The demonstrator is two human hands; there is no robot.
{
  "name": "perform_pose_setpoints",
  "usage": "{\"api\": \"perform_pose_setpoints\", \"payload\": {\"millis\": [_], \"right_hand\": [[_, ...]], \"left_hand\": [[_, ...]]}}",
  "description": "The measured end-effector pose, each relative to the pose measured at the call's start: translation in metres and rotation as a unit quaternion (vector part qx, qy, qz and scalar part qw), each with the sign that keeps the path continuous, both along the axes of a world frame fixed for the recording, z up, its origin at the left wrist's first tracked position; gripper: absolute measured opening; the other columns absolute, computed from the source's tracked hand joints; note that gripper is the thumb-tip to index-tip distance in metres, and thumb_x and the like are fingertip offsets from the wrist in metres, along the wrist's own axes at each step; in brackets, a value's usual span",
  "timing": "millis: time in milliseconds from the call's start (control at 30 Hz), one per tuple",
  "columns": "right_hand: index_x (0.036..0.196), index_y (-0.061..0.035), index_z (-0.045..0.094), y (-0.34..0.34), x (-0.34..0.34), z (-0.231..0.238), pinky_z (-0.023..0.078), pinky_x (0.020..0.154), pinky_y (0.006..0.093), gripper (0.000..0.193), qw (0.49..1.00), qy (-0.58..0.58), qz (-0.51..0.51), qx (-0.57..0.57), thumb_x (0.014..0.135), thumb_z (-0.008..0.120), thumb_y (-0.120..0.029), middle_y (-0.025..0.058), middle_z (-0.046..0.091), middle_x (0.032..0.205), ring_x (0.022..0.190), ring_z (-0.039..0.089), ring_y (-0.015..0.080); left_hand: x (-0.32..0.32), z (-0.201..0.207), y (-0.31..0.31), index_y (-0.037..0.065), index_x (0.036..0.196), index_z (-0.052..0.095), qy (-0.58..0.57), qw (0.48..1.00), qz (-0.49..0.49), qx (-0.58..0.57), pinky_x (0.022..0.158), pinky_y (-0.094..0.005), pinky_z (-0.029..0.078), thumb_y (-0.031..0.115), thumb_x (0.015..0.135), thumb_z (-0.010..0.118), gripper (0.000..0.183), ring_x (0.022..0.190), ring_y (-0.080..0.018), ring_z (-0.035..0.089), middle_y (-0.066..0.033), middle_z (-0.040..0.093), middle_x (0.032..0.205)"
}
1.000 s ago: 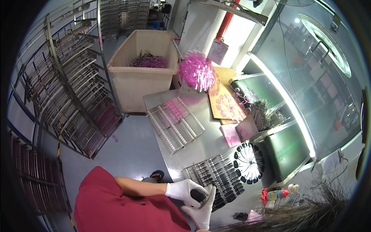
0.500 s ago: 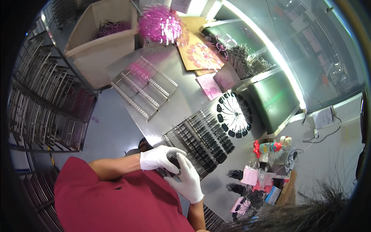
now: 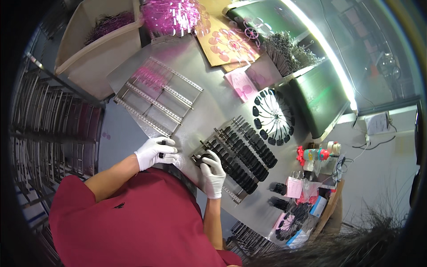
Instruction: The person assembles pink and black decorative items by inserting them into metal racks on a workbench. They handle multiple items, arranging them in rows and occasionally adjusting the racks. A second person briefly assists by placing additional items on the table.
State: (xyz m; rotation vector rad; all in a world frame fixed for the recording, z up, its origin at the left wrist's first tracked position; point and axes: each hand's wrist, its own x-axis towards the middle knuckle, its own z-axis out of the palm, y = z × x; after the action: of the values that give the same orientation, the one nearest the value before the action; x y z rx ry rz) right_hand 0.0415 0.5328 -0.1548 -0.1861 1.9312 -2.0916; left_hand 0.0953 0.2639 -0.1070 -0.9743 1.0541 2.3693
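Observation:
My left hand point(image 3: 156, 153), in a white glove, is closed around a small black piece point(image 3: 163, 149) beside the table's near edge. My right hand point(image 3: 212, 173), also gloved in white, reaches over the near left end of a metal rack point(image 3: 237, 201). Its thumb and fingers pinch a dark black piece point(image 3: 205, 157) there, partly hidden by the fingers. Rows of flat black pieces point(image 3: 242, 178) fill that rack. Farther left on the table lies a second metal rack point(image 3: 153, 106) with bare slotted bars.
Black pieces on wires form a ring point(image 3: 273, 116) beyond the filled rack. Behind stand a green bin point(image 3: 322, 104), brown cardboard point(image 3: 209, 46), pink shiny strips point(image 3: 171, 15) and a pale tub point(image 3: 95, 60). Bottles point(image 3: 316, 154) and papers sit right; shelving racks point(image 3: 49, 120) stand left.
My hands, earlier together before my chest around a black piece, have parted. The left has moved left with a black piece; the right is now at the filled rack. The view has shifted slightly.

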Motion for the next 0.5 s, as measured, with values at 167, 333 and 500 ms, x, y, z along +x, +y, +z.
{"api": "perform_pose_setpoints", "payload": {"millis": [167,333,500], "right_hand": [[0.107,-0.0090,0.080,-0.037,0.003,0.011,0.061,0.088,0.0362,0.027,0.955,0.191,-0.018,0.226,0.081,0.085,-0.005,0.0156,0.071,0.129,0.105,0.076,0.0292],[0.143,-0.0095,0.068,-0.031,0.010,0.035,0.057,0.101,0.0347,0.061,0.934,0.190,0.029,0.300,0.084,0.081,-0.001,0.0151,0.068,0.137,0.121,0.070,0.0283],[0.156,-0.0040,0.055,0.026,0.034,0.023,0.044,0.119,0.0338,0.077,0.967,0.128,-0.014,0.221,0.085,0.081,0.008,0.0122,0.061,0.152,0.140,0.059,0.0215]], "left_hand": [[-0.007,-0.011,-0.009,0.001,0.133,0.058,-0.011,1.000,-0.007,0.005,0.091,-0.0435,0.067,0.002,0.098,0.071,0.037,0.103,-0.0320,0.077,-0.0165,0.071,0.118],[-0.010,-0.015,0.004,0.001,0.135,0.056,-0.011,0.999,-0.026,0.022,0.089,-0.0428,0.066,0.003,0.098,0.073,0.040,0.099,-0.0285,0.076,-0.0167,0.071,0.117],[-0.002,-0.013,0.022,0.000,0.141,0.053,-0.002,0.999,-0.019,0.029,0.086,-0.0399,0.066,0.005,0.099,0.074,0.047,0.093,-0.0234,0.075,-0.0173,0.072,0.120]]}}
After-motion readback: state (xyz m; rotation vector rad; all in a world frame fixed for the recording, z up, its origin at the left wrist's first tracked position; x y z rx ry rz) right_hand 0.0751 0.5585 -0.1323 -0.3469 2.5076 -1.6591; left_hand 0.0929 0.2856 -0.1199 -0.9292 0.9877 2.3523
